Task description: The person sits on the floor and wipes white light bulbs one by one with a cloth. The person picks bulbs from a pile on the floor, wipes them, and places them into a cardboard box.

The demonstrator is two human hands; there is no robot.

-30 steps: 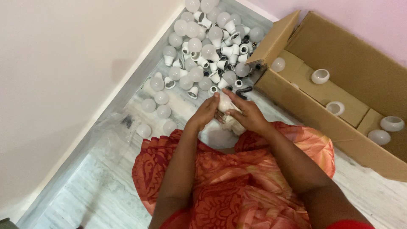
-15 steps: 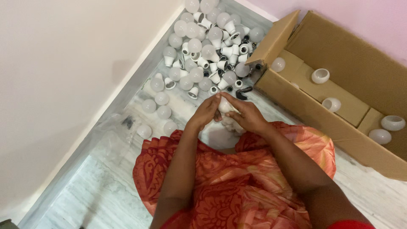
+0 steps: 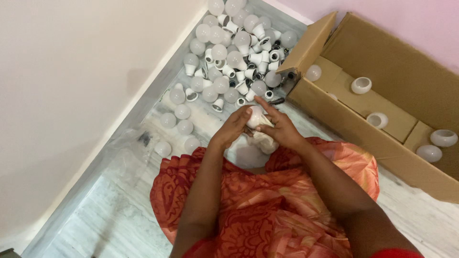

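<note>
Both my hands meet over my lap on one white bulb [image 3: 255,116]. My left hand [image 3: 234,126] cups its left side. My right hand [image 3: 278,126] grips it from the right, with the forefinger stretched out over the top. A white cloth or bag [image 3: 264,140] shows just under my right hand. A heap of white bulbs and bulb bases [image 3: 234,52] lies on the floor just beyond my hands, along the wall.
An open cardboard box [image 3: 344,124] stands at the right, with a few white dome covers [image 3: 361,85] inside. Loose bulbs [image 3: 178,114] lie in a row by the cream wall at left. A clear plastic bag [image 3: 129,153] lies on the marble floor. My orange-red patterned clothing [image 3: 267,210] covers my lap.
My hands have stayed together on the bulb and shifted only slightly; my right forefinger now sticks out over the bulb.
</note>
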